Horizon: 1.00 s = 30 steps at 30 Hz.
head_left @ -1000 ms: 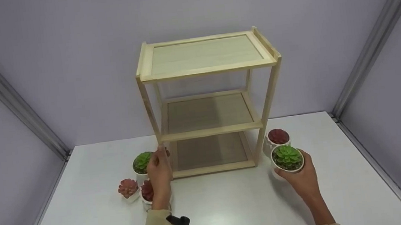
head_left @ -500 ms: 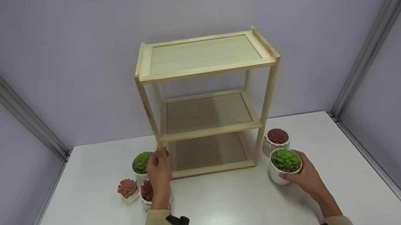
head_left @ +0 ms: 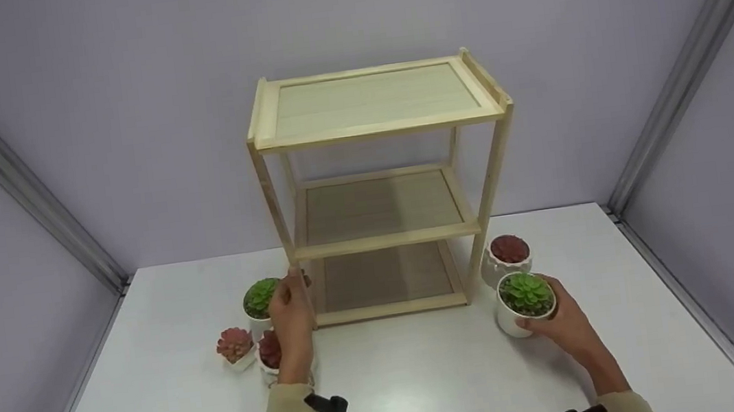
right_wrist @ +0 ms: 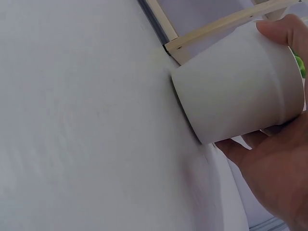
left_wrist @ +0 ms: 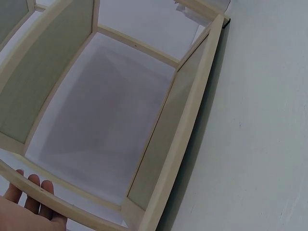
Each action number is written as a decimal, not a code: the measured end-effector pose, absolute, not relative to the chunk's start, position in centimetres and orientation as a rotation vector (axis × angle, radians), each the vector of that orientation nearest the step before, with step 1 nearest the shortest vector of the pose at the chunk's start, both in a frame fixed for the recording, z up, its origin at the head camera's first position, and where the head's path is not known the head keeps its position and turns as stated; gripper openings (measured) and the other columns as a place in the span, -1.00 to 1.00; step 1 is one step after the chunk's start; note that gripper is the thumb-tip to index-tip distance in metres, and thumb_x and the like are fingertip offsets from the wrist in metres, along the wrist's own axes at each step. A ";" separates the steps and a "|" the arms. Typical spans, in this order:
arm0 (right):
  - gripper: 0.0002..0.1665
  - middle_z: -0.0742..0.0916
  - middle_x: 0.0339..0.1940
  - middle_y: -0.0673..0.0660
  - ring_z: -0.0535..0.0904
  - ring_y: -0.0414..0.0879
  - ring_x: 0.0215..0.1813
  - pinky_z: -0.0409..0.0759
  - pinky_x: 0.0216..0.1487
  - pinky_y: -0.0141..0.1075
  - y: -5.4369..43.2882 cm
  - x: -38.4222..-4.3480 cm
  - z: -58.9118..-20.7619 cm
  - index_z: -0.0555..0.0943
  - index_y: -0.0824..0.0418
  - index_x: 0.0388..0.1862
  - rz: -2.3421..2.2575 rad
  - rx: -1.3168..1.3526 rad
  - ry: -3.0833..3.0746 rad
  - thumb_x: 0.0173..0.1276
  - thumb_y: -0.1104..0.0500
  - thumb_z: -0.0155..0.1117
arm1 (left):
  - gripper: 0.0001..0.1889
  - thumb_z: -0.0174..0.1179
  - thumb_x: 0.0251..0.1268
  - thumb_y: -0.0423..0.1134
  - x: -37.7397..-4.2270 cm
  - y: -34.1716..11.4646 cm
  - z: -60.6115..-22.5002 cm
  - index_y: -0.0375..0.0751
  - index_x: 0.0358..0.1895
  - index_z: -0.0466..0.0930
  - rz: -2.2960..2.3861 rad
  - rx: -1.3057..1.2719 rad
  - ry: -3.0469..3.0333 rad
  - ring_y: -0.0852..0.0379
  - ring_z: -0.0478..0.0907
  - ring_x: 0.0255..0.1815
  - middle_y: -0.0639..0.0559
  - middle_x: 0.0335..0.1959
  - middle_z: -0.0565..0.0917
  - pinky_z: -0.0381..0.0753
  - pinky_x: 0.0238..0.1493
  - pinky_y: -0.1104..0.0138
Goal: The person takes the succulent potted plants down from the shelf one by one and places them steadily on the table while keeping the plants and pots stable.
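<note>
A three-tier wooden shelf (head_left: pixel 388 239) stands against the back wall. My left hand (head_left: pixel 294 328) grips its front left post, and the left wrist view shows the fingers (left_wrist: pixel 33 192) curled behind that post (left_wrist: pixel 72 211). At the shelf's right, my right hand (head_left: pixel 569 327) holds a white pot with a green succulent (head_left: pixel 526 294) by its side, thumb in front. The pot (right_wrist: pixel 236 82) is upright, its base at the tabletop; whether it fully rests there I cannot tell. Just behind it sits a white pot with a dark red succulent (head_left: pixel 509 250).
Left of the shelf are a green potted succulent (head_left: pixel 260 300), a pink succulent in a small white pot (head_left: pixel 235 345) and a dark red one (head_left: pixel 270 350), partly hidden by my left forearm. Walls with metal edge strips enclose the white table (head_left: pixel 402 395).
My right hand has brought the green succulent's pot slightly down and nearer to me, apart from the dark red one behind. My left hand has stayed on the shelf post.
</note>
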State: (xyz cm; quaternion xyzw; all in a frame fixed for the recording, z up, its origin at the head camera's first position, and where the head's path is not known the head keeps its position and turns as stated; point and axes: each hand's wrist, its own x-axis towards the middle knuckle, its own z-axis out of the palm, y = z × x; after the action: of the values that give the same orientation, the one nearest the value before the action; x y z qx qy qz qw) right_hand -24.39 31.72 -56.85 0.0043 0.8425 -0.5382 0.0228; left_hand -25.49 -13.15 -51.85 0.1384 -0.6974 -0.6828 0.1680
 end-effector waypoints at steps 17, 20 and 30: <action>0.16 0.42 0.57 0.19 0.40 -0.42 0.31 0.47 0.21 -0.59 32.3 -24.0 -57.2 0.14 0.13 0.68 -1.742 -0.029 2.547 0.24 0.16 0.63 | -0.37 -0.06 0.66 0.24 -25.4 -12.7 -51.3 -0.26 0.22 0.67 -1.917 0.446 -2.006 -0.06 0.53 0.01 -0.24 0.28 0.69 0.48 -0.06 0.27; 0.16 0.42 0.59 0.17 0.41 -0.46 0.32 0.44 0.25 -0.60 32.3 -23.8 -57.1 0.15 0.10 0.69 -1.750 -0.019 2.534 0.25 0.15 0.63 | -0.37 -0.06 0.67 0.24 -25.2 -12.6 -51.1 -0.24 0.31 0.64 -1.928 0.450 -1.998 -0.17 0.56 0.17 -0.26 0.33 0.66 0.54 0.06 0.16; 0.07 0.21 0.73 0.32 0.02 0.28 0.76 0.03 0.73 0.22 32.7 -23.5 -56.1 0.05 0.23 0.72 -1.823 -0.079 2.562 0.43 0.13 0.47 | -0.37 -0.06 0.69 0.18 -24.5 -12.6 -50.1 -0.26 0.45 0.51 -1.907 0.465 -2.005 -0.26 0.46 0.48 -0.33 0.46 0.54 0.41 0.52 -0.19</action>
State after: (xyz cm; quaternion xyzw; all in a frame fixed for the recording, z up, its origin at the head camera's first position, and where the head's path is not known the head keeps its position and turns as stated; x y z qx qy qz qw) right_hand -23.50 32.69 -56.10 -0.0251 0.8146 -0.5795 -0.0018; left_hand -24.50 -12.61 -50.07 0.1635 -0.7045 -0.6702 0.1669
